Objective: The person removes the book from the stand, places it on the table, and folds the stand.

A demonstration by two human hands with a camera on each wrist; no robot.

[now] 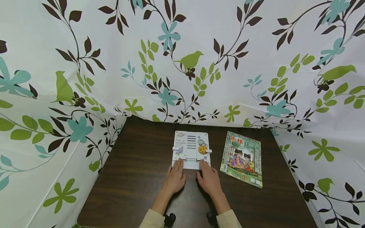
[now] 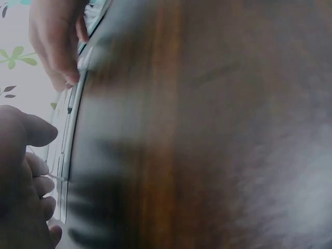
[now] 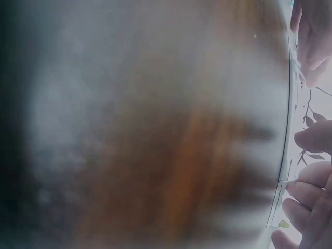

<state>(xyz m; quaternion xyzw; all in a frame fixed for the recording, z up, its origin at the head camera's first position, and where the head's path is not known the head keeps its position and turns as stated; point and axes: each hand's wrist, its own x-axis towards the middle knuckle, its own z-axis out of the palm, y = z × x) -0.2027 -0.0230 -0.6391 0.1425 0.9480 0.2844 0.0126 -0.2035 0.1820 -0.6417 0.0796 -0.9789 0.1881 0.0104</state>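
Observation:
A white folding book stand (image 1: 191, 152) lies flat on the dark table, printed with "Tiny universe", a rocket and a planet. Slots run down its middle, with a small clip at either side. My left hand (image 1: 174, 179) touches its near left corner with extended fingertips. At the near right corner, the fingertips of my right hand (image 1: 210, 180) touch it likewise. From the left wrist view, the stand's edge (image 2: 78, 104) is seen nearly side-on beside the left hand (image 2: 23, 171). The right wrist view shows the right hand (image 3: 314, 197) along its thin edge.
A colourful magazine (image 1: 242, 158) lies slightly turned to the right of the stand. The brown wooden table (image 1: 128, 177) reaches a patterned cloth (image 1: 185, 79) with leaves and birds, which hangs behind and at both sides. Black wrist straps (image 1: 169, 220) show at the sleeves.

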